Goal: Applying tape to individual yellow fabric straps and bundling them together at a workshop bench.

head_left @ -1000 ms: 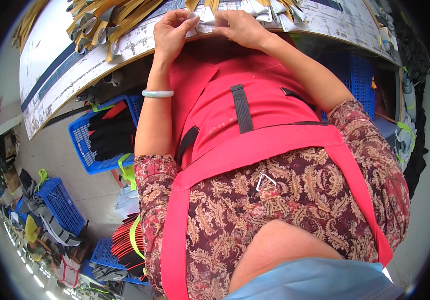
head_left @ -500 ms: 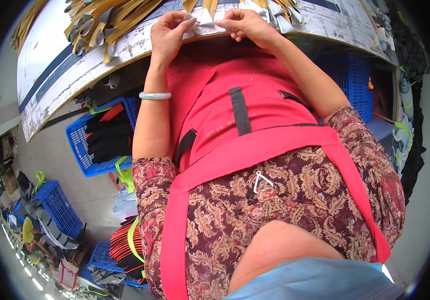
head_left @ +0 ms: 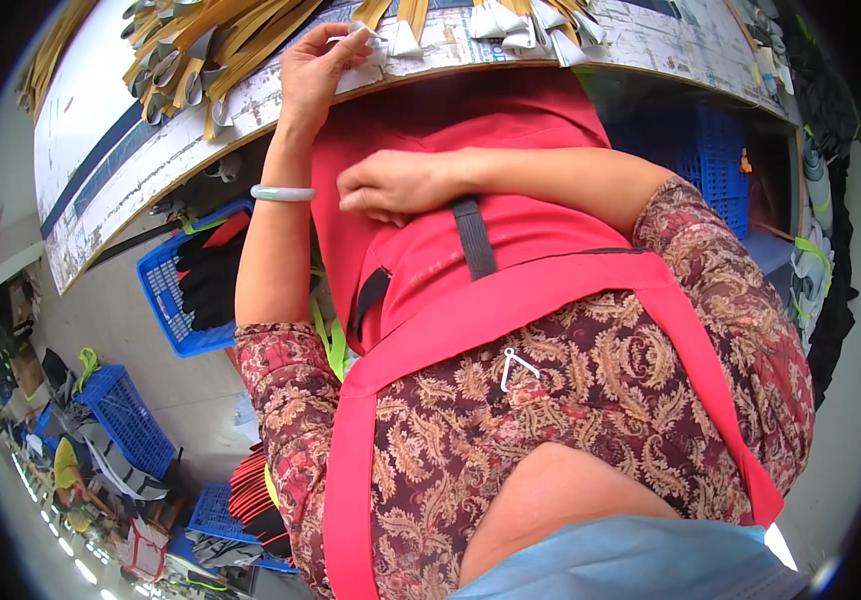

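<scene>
The left forearm (head_left: 272, 240) reaches almost straight forward, bare below the elbow, with the left hand (head_left: 315, 78) out ahead of it, tilted inward at the wrist (head_left: 295, 125), its thumb (head_left: 350, 46) brought up to the fingers in a pinch. The right arm is bent at the elbow, so the right forearm (head_left: 560, 172) lies nearly level across the waist, pointing toward the person's left. From where I stand, the right hand (head_left: 395, 183) shows mostly its back, knuckles leading and fingers (head_left: 358, 200) curled under, well apart from the other hand.
</scene>
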Demonstrator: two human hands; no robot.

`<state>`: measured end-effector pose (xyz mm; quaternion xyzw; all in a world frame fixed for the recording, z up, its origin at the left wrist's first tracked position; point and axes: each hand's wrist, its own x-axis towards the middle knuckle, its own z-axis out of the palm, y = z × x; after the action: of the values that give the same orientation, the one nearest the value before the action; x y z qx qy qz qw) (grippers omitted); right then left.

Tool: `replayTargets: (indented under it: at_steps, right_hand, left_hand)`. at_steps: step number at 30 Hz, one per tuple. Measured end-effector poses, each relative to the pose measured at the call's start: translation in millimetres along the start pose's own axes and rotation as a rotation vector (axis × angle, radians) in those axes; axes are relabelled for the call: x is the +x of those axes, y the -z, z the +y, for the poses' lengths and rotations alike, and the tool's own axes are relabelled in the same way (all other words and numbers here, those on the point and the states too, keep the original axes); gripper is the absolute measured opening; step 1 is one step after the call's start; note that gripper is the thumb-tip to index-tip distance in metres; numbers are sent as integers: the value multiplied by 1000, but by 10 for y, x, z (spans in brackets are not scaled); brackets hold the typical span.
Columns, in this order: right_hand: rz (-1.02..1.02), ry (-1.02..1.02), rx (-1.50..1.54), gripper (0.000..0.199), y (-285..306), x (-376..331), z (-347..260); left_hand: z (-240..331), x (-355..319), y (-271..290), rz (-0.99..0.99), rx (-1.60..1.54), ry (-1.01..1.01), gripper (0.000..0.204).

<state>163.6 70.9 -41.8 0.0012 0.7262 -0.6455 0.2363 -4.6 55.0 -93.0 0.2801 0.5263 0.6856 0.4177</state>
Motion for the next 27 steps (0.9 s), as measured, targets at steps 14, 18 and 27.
replayTargets:
  at_steps: [14, 18, 27]
  right_hand:
    - [650, 76, 123, 18, 843, -565, -512]
    - [-51, -38, 398, 32, 669, -497, 197]
    - [743, -246, -717, 41, 846, -2, 1992]
  left_hand:
    - [174, 4, -173, -428, -690, -349, 7]
    - [348, -119, -51, -72, -5, -157, 7]
    - [11, 125, -190, -433, -620, -313, 7]
